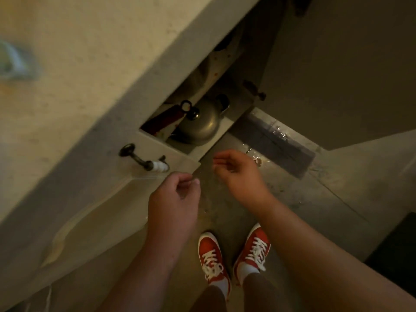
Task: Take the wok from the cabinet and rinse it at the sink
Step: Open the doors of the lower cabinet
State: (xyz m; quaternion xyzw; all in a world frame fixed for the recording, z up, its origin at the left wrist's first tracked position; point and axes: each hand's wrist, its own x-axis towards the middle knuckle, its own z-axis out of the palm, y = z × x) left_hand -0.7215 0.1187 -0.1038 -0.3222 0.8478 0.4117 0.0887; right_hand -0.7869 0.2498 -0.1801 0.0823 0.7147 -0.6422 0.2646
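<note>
I look straight down at an open cabinet [225, 91] under the counter. Inside it lies a domed metal lid with a dark knob [200, 124], and beside that a dark red handle with a ring end [166, 118]; the wok's body is mostly hidden under the lid. My left hand [175, 197] hovers in front of the shut door, fingers loosely curled, holding nothing. My right hand [238, 172] hangs just in front of the opening with its fingers apart and empty. Neither hand touches the cabinet.
The pale countertop [78, 64] fills the upper left. The shut door carries a dark handle [144, 159]. The open door [349, 64] swings out at the right. Water drops glisten on the floor [279, 131]. My red shoes [234, 255] stand below.
</note>
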